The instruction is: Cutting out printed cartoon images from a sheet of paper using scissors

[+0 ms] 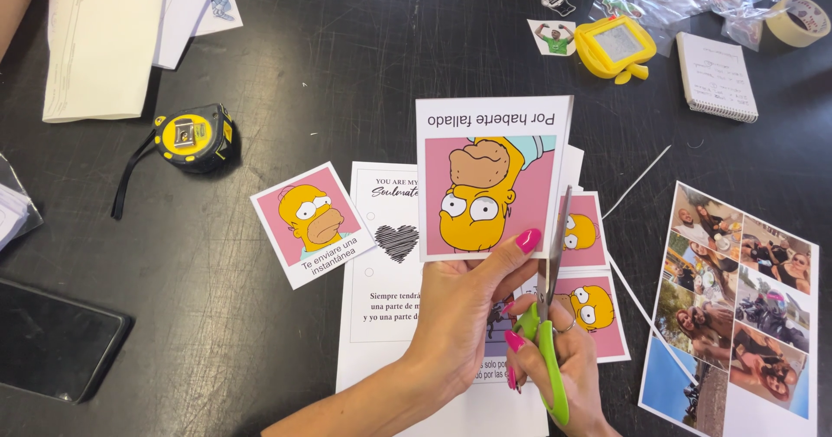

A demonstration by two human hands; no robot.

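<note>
Holding, nearest the camera: right hand [562,363] closed through the loops of green-handled scissors [548,316], handles low, blades rising almost straight up the frame and slightly parted

Pinching, just left of that: left hand [464,303] with thumb on the front of a cut-out cartoon card [494,177], gripped at its bottom right corner, fingers hidden behind; card lifted off the table, upright to the camera, picture upside down, caption strip at the top

Key relation: scissor blades set along the card's right edge, parallel to its long side, tips partway up that edge; card lying left of the blades, narrow white margin to the right of the pink panel at the cutting line; right hand the nearer to the cut, left hand steadying from the corner beside it

Lying under both hands: white printed sheet [381,272] with a scribbled heart, and a partly cut sheet of further pink cartoon panels [594,303]

Lying left, apart: separate finished cartoon card [312,223], flat, tilted

Lying right: thin white offcut strips [637,181], then a photo collage sheet [737,303]

Farther left: dark phone [52,342], yellow tape measure [192,136], folded white paper [100,43]

Farthest, top right: yellow toy frame [615,47], small notepad [715,75], roll of masking tape [796,19], all on the black table [347,73]
</note>
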